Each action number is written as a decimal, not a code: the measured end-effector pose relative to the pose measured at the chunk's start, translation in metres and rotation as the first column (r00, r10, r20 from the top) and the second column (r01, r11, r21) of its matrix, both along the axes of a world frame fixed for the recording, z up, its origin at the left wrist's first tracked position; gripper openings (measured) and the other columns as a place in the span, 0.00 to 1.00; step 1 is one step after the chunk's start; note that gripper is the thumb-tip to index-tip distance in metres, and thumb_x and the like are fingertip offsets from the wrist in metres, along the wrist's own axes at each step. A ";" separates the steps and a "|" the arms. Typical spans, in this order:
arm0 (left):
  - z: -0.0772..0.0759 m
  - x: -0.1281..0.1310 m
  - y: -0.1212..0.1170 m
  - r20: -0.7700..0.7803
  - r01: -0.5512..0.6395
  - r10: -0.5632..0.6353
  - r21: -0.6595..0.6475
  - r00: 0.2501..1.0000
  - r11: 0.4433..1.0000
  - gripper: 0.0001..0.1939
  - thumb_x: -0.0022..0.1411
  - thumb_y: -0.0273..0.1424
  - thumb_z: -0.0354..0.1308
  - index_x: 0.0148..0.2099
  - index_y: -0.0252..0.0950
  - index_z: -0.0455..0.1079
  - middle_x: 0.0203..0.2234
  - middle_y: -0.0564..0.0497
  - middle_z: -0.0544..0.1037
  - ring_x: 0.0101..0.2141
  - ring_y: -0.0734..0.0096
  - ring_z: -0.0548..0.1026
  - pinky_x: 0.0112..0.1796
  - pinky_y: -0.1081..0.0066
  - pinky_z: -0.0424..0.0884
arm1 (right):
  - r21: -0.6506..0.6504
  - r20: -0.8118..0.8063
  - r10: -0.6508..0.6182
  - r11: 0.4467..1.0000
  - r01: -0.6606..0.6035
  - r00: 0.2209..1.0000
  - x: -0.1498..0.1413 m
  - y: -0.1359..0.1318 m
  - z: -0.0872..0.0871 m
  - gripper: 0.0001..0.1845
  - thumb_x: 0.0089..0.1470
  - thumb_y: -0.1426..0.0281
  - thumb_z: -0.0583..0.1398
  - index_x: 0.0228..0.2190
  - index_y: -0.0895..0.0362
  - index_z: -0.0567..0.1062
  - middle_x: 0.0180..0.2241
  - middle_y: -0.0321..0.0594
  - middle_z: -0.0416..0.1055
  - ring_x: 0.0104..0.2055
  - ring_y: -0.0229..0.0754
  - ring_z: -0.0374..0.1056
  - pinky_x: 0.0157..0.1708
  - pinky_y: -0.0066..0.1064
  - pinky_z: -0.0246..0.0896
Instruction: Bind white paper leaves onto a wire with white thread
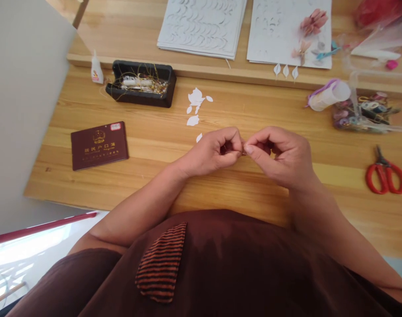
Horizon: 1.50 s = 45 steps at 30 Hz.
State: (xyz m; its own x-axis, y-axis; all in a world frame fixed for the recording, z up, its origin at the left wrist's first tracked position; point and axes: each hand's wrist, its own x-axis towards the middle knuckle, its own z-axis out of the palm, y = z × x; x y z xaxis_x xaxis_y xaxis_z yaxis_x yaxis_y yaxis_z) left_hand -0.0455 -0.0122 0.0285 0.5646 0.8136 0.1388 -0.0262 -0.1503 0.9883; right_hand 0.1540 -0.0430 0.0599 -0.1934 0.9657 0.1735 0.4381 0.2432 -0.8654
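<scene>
My left hand [221, 149] and my right hand [280, 154] meet above the wooden table, thumbs and forefingers pinched close together. Between the fingertips a bit of thin strand [244, 153] shows; whether it is wire or thread I cannot tell, as the fingers hide most of it. Just beyond my left hand lie white paper petal cutouts [193, 120], some of them overlapping. One small leaf-shaped cutout [199, 138] is close to my left knuckles.
At the left are a black box [171, 88] of gold wire, a glue bottle [96, 68] and a maroon booklet [99, 146]. Red-handled scissors [386, 176], a white bottle [329, 94] and a clear box [356, 86] of spools stand right. Paper sheets [201, 26] and pink flowers [314, 22] lie behind.
</scene>
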 end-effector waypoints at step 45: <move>-0.004 0.000 0.000 -0.113 0.108 -0.114 -0.060 0.987 0.992 0.06 0.58 0.29 0.63 0.31 0.35 0.69 0.22 0.57 0.67 0.24 0.80 0.61 0.27 0.75 0.58 | 0.017 -0.001 0.157 0.987 -0.157 0.988 0.003 0.002 -0.001 0.06 0.55 0.72 0.66 0.27 0.53 0.76 0.21 0.31 0.68 0.22 0.34 0.58 0.22 0.30 0.51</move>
